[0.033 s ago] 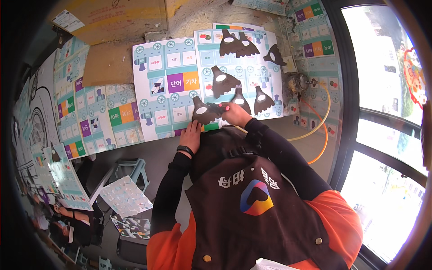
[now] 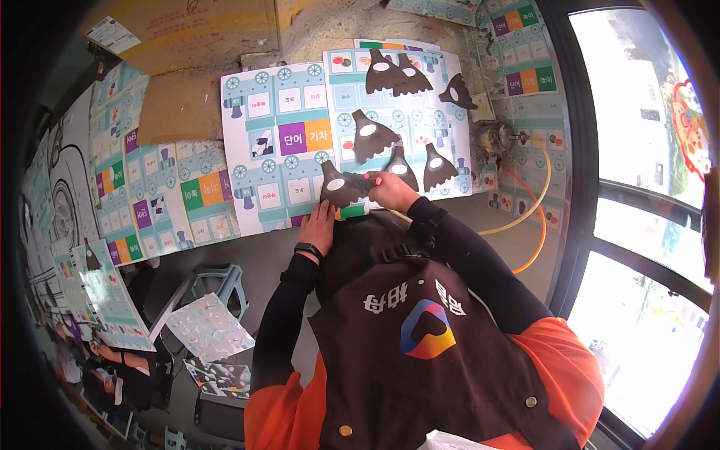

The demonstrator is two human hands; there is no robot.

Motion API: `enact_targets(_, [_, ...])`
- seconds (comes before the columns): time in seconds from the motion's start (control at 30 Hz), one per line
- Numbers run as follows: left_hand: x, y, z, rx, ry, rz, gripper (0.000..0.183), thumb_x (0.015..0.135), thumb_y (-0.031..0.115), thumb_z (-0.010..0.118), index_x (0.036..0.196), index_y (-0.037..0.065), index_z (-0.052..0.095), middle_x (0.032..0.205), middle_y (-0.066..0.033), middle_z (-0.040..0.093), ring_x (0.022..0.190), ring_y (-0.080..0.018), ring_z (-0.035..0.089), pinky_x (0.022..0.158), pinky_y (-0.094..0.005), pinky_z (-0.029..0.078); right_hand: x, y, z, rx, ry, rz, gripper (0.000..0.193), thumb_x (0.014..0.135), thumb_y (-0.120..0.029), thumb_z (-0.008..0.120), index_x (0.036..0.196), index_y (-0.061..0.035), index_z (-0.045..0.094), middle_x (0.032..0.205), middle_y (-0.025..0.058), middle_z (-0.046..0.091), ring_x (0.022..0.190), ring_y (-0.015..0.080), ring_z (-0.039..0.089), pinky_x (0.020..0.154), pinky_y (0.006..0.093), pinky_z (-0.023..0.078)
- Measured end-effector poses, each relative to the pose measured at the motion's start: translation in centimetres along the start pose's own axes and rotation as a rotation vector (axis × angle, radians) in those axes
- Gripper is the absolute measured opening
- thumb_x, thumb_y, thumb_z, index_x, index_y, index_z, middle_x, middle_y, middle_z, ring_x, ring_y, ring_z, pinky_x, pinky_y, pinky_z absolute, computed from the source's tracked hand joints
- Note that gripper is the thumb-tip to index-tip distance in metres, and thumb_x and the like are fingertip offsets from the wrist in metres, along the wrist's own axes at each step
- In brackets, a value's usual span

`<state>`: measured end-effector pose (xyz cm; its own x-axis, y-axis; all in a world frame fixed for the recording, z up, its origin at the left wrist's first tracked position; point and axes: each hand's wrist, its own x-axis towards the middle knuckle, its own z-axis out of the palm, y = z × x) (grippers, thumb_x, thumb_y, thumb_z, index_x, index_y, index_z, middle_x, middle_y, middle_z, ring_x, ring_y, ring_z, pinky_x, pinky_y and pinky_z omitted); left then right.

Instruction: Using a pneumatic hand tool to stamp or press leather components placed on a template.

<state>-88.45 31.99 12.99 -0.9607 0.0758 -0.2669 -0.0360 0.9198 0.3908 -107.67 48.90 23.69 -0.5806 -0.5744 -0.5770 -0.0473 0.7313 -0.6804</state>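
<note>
A dark brown dress-shaped cut-out [image 2: 342, 196] with a white oval lies at the near edge of the printed sheets [image 2: 259, 176]. My left hand [image 2: 319, 225] rests its outstretched fingers on the cut-out's lower left edge. Over the right side of that piece, my right hand [image 2: 391, 193] is closed around something dark, mostly hidden by the fingers; its kind cannot be made out. Just beyond that hand lies another cut-out [image 2: 401, 171], with a further one [image 2: 439, 166] to its right. A larger cut-out [image 2: 373, 139] lies farther back.
Several more cut-outs [image 2: 381, 75] lie at the far side. Yellow and orange hoses [image 2: 546, 176] curve down from a metal fitting [image 2: 517, 137] on the right. A cardboard box [image 2: 187, 34] stands far left. Behind the table are a stool [image 2: 225, 285] and a person [image 2: 120, 367]; a window [image 2: 637, 225] is at right.
</note>
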Motion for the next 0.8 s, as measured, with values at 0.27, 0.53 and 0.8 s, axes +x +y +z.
enact_targets(0.27, [0.1, -0.1, -0.1, -0.007, 0.011, 0.012, 0.052, 0.082, 0.013, 0.065, 0.132, 0.010, 0.052, 0.140, -0.0078, 0.046, 0.130, -0.0262, 0.045, 0.095, -0.0431, 0.048, 0.7, -0.9, 0.5, 0.124, 0.053, -0.052, 0.027, 0.079, -0.015, 0.062, 0.099, 0.0012, 0.064, 0.089, 0.0236, 0.067, 0.086, 0.0413, 0.064, 0.077, 0.0435, 0.050])
enact_targets(0.53, [0.1, -0.2, -0.8, -0.037, 0.013, 0.011, 0.049, 0.084, 0.011, 0.061, 0.132, 0.010, 0.053, 0.141, -0.0079, 0.046, 0.132, -0.0266, 0.045, 0.096, -0.0435, 0.047, 0.6, 0.5, 0.2, -0.066, 0.008, -0.002, 0.027, 0.079, -0.018, 0.062, 0.099, 0.0005, 0.063, 0.093, 0.0244, 0.067, 0.090, 0.0437, 0.062, 0.079, 0.0461, 0.050])
enact_targets(0.8, [0.1, -0.5, -1.0, -0.083, 0.006, 0.008, 0.047, 0.082, 0.010, 0.063, 0.129, 0.010, 0.057, 0.141, -0.0085, 0.047, 0.131, -0.0275, 0.046, 0.097, -0.0432, 0.047, 0.4, 0.5, 0.1, -0.025, 0.085, -0.024, 0.029, 0.080, -0.023, 0.066, 0.097, 0.0008, 0.062, 0.092, 0.0255, 0.067, 0.092, 0.0445, 0.062, 0.081, 0.0482, 0.050])
